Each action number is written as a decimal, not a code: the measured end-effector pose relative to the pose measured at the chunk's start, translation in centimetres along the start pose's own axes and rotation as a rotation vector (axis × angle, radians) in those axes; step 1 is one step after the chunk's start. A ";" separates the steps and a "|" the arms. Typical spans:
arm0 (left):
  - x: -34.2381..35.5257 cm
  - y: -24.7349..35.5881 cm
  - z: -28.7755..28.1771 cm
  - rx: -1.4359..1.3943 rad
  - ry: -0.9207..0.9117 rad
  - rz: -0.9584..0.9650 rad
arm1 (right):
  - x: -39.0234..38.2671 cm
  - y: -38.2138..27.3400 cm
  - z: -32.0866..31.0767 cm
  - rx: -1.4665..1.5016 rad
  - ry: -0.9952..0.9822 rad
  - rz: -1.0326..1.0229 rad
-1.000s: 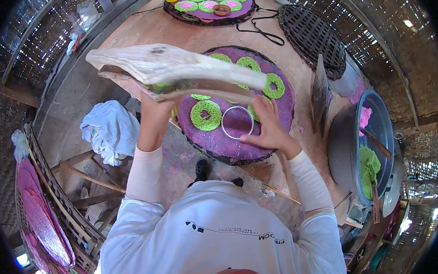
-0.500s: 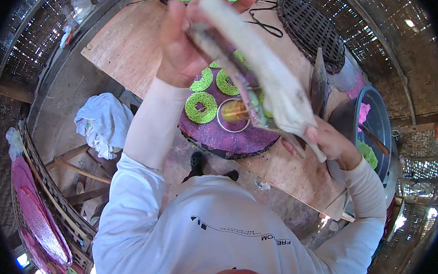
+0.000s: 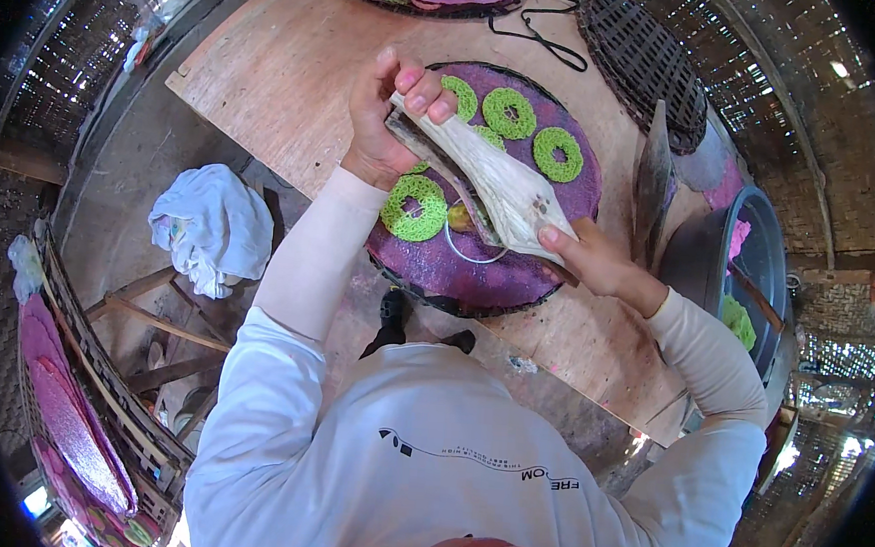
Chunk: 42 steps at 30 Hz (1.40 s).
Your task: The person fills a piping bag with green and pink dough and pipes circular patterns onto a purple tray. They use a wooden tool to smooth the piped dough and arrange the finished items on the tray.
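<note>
My left hand (image 3: pixel 397 111) is closed round the upper end of a long pale, grained piece (image 3: pixel 494 167) with a dark hollow along one side; I cannot make out its material. My right hand (image 3: pixel 589 253) grips its lower end. It hangs tilted over a round purple mat (image 3: pixel 506 293) on a dark woven base, which carries several green lacy rings (image 3: pixel 509 112). Below the held piece a white hoop (image 3: pixel 471 259) lies on the mat, partly hidden, with a yellowish thing (image 3: pixel 458 218) that I cannot identify showing beside it.
A plywood table (image 3: pixel 248 91) holds another decorated mat (image 3: pixel 424 2) at the back, a dark woven tray (image 3: pixel 643 65) and an upright flat board (image 3: pixel 651 186). A tub (image 3: pixel 684 259) with pink and green material is at right. White cloth (image 3: pixel 210 225) and stacked pink sheets (image 3: pixel 70 391) are at left.
The long pale piece has turned from lying across to a steep diagonal, left end raised. My left hand rose, then came slightly down; my right hand went down right, then back inward.
</note>
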<state>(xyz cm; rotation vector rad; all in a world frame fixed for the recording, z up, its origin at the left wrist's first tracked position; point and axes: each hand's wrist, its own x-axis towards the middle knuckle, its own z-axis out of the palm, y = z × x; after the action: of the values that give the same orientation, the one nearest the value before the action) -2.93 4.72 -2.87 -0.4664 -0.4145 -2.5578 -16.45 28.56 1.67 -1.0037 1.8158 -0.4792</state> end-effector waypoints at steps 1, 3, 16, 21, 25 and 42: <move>-0.1 -0.1 0.1 -0.006 0.034 0.003 | -0.1 0.0 0.2 0.034 -0.003 0.030; -0.4 -0.3 0.6 -0.016 0.100 0.010 | -0.4 -0.2 0.4 0.101 -0.008 0.086; 0.1 -3.2 -0.6 0.010 0.195 0.040 | -2.3 -1.6 -2.5 -0.143 0.112 0.107; 0.6 -1.0 -0.6 0.087 0.097 0.060 | -0.4 -1.3 -1.7 -0.300 0.232 0.031; -0.3 0.5 -0.1 0.008 0.243 0.100 | 0.3 -2.7 -0.4 -0.258 0.169 0.063; -3.0 -3.6 4.4 1.373 -0.216 -0.066 | -4.7 -3.1 -2.5 0.139 0.082 -0.037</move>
<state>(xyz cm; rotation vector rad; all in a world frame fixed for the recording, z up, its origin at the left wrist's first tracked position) -1.31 10.60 -0.82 -0.1663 -2.0113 -1.6703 -16.42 30.26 7.61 -0.9350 1.8119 -0.6680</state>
